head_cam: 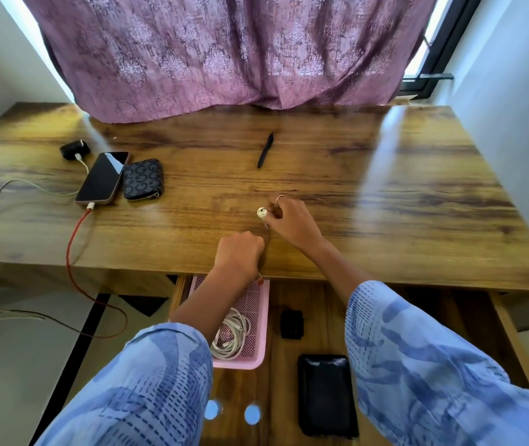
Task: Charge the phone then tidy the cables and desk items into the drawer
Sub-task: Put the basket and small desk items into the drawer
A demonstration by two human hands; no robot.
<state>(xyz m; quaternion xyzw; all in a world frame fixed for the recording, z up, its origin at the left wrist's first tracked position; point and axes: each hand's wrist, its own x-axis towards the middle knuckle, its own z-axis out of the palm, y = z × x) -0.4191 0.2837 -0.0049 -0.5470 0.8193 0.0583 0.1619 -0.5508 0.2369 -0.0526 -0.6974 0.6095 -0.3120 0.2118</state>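
Right hand [292, 225] pinches keys [262, 214] off the tabletop [385, 188] for the open drawer [282, 365] at 6 o'clock; left hand [240, 255], fisted, rests at the edge; phone [102, 177] charges at 10 o'clock.

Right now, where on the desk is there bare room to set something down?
The desk's right half, beyond the pen and right hand, is bare. So is the strip between wallet and pen. The left end is crowded: phone, cables, black charger.
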